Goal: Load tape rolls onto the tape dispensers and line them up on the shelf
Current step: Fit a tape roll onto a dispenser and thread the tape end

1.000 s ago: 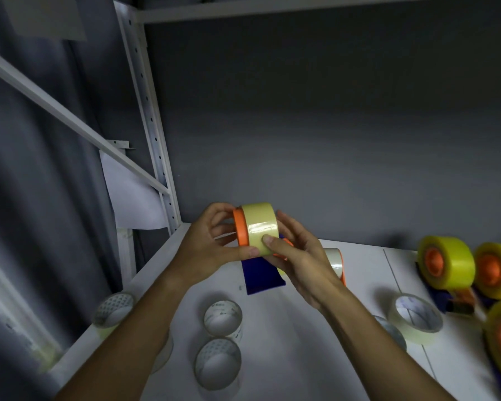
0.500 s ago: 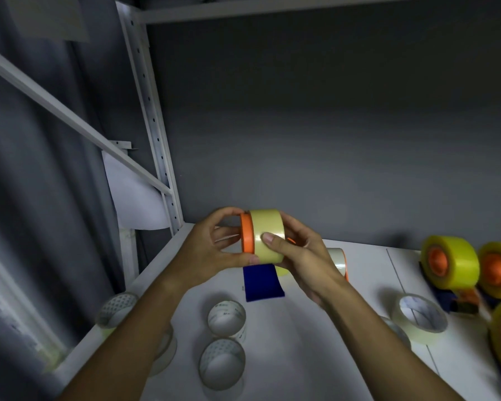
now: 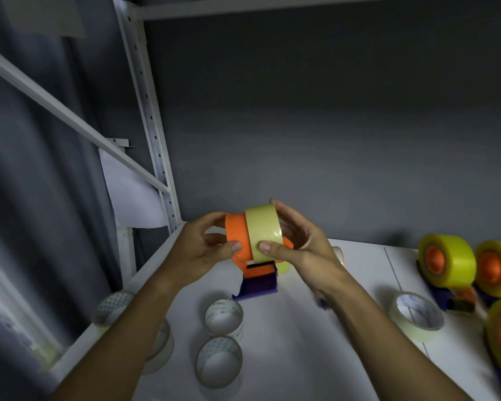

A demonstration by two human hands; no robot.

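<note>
I hold a tape dispenser (image 3: 256, 282) with an orange spool and dark blue body above the white shelf (image 3: 301, 342). My left hand (image 3: 206, 250) grips the orange spool (image 3: 236, 238) from the left. My right hand (image 3: 304, 247) grips a pale yellow tape roll (image 3: 263, 235) that sits partway on that spool, with orange still showing to its left. Three loaded dispensers (image 3: 446, 264) with yellow rolls stand at the right edge.
Loose clear tape rolls lie on the shelf: two in front (image 3: 223, 316), (image 3: 219, 363), others at the left edge (image 3: 110, 308) and one to the right (image 3: 417, 319). A white metal upright (image 3: 148, 117) and grey back wall bound the shelf.
The yellow roll has slid to the right along the orange spool, so more orange shows. Both hands and the dispenser have risen slightly and tilted.
</note>
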